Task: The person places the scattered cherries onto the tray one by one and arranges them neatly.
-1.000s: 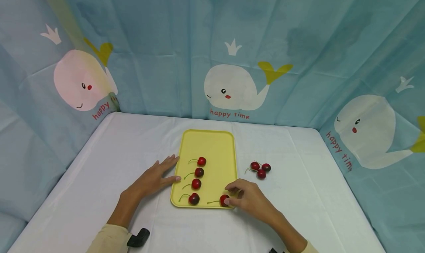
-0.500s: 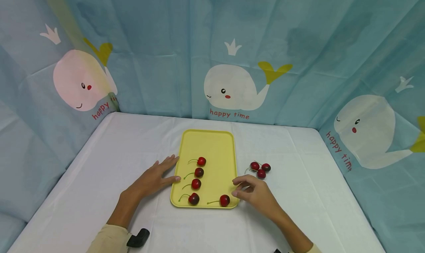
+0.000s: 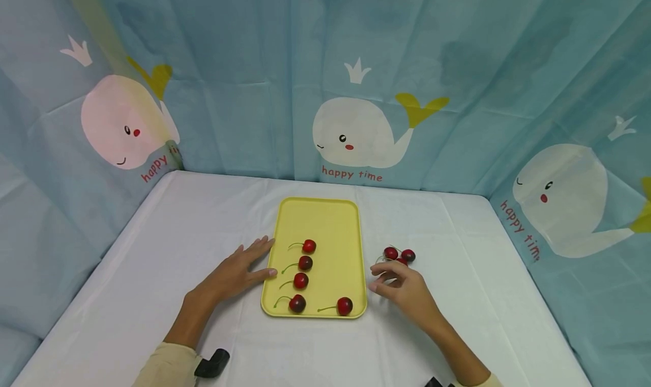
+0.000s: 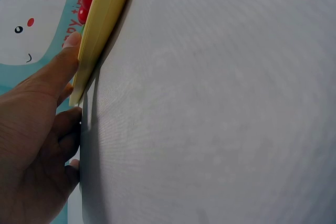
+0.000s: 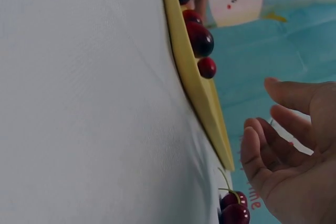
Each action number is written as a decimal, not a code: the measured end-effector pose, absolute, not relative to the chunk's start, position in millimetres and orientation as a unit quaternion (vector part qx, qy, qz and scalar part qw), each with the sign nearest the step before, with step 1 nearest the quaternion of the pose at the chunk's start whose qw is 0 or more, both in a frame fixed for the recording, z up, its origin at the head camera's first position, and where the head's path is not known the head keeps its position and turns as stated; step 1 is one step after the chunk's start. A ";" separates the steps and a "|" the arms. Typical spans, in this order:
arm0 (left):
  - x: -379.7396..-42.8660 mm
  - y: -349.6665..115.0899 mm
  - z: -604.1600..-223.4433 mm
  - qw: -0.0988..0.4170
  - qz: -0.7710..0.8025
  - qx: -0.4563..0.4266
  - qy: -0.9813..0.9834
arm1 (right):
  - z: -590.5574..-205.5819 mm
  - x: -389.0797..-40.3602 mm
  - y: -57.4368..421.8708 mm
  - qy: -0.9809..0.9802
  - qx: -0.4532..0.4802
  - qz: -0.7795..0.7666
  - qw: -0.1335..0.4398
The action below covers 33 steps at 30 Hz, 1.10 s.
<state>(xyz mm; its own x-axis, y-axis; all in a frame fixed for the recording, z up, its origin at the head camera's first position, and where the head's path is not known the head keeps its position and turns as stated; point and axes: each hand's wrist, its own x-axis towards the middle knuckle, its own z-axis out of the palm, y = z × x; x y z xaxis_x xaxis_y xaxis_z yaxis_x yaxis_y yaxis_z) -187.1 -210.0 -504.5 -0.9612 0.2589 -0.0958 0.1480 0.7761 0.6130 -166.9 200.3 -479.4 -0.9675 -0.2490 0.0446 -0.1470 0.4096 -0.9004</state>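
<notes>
A yellow tray lies on the white cloth. Down its left side runs a column of several cherries, stems pointing left. One more cherry sits in the tray's near right corner. My left hand rests at the tray's left edge, fingers spread, thumb on the rim. My right hand is right of the tray with fingers loosely bent and nothing between them. Just beyond its fingers is a small cluster of cherries, partly covered by the hand; the right wrist view shows their stems.
A white cloth covers the table. Behind and at the sides hangs a blue curtain printed with whales. A black device is at the left sleeve's cuff.
My right hand has let go of the cherry in the tray's near right corner and moved right and away, out to the loose cluster. The left hand has stayed put.
</notes>
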 end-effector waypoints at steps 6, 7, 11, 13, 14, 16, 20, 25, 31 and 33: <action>-188.0 -210.2 -505.4 0.086 0.319 0.108 0.938 | -481.6 -169.2 208.0 0.846 -0.117 -0.519 0.019; -188.1 -210.3 -505.5 0.085 0.320 0.108 0.937 | -481.7 -169.4 209.3 0.847 -0.116 -0.518 0.016; -188.0 -210.5 -506.0 0.082 0.320 0.108 0.938 | -482.0 -170.4 215.3 0.852 -0.112 -0.512 0.001; -187.9 -210.3 -505.9 0.082 0.319 0.108 0.938 | -482.4 -171.3 218.4 0.856 -0.108 -0.506 -0.010; -187.9 -210.2 -505.8 0.082 0.319 0.108 0.938 | -482.8 -171.8 220.0 0.858 -0.107 -0.503 -0.017; -187.7 -210.3 -506.2 0.085 0.318 0.107 0.938 | -483.5 -173.3 223.1 0.861 -0.104 -0.496 -0.028; -187.6 -210.2 -506.6 0.088 0.315 0.105 0.939 | -485.2 -176.2 228.5 0.866 -0.095 -0.489 -0.051; -187.9 -210.2 -506.4 0.086 0.314 0.107 0.939 | -485.1 -179.7 233.3 0.873 -0.070 -0.477 -0.073; -186.8 -209.7 -507.1 0.083 0.319 0.107 0.938 | -484.9 -183.3 238.0 0.886 -0.052 -0.454 -0.080; -186.5 -209.5 -507.0 0.083 0.319 0.109 0.938 | -485.8 -184.8 239.3 0.889 -0.050 -0.447 -0.080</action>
